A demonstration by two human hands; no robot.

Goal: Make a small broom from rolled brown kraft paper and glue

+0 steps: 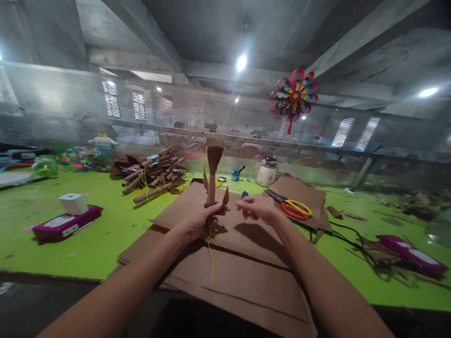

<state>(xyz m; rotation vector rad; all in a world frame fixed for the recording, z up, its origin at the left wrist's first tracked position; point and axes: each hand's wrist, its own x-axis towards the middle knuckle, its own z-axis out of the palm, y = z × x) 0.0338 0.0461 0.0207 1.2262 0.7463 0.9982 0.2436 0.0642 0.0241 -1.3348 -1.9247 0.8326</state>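
Upright in my left hand is a brown paper craft piece, a rolled tube with a pleated, yellow-edged fan on top and small wing-like pleats at its sides. My fingers wrap round its lower part. A yellow thread hangs below it onto the stacked brown paper sheets. Just to the right, apart from the craft piece, my right hand hovers over the sheets with bent fingers drawn together. Whatever may be between its fingertips is too small and blurred to make out.
Scissors with red and yellow handles lie on brown paper at right. Rolled paper pieces are heaped at back left. Purple boxes sit at both sides. Behind stand a blue bottle, a white jar and a perforated panel.
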